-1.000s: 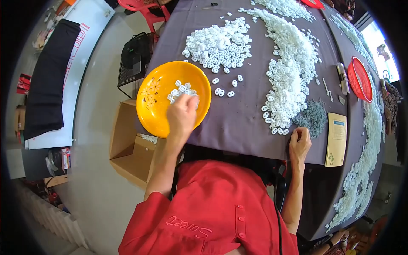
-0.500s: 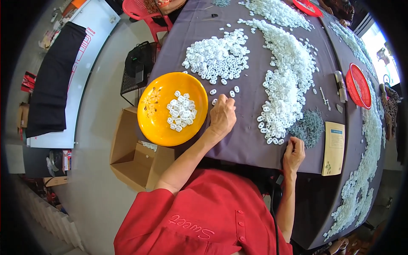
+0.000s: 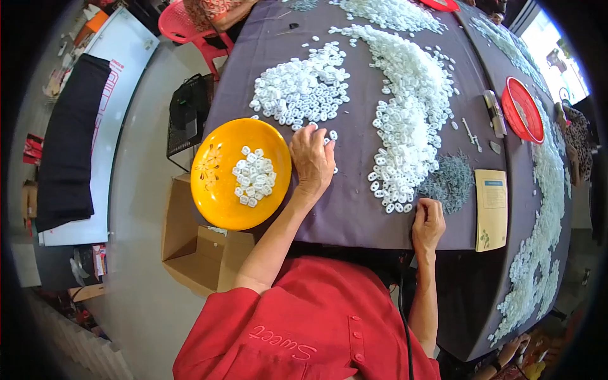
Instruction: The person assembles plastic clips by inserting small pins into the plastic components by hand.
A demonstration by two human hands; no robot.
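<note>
My left hand rests on the table just right of the yellow bowl, palm down. Its thumb stands apart from the stretched fingers, close to a few loose white oval pieces with two holes each. A small heap of similar white pieces lies inside the bowl. Beyond the hand spreads a larger white heap. At the table's front edge my right hand is closed, fingers curled; whatever they may hold is hidden. Beside it are a long white pile and a grey-green pile of small parts.
A beige booklet, a red basket and a slim tool lie to the right. An open cardboard box stands below the bowl. At the far left a person sits on a red chair; other people are at the table's far sides.
My left hand has moved in nearer the bowl, its fingers stretching out toward the loose pieces. My right hand stays closed at the edge. The whole view has shifted slightly.
</note>
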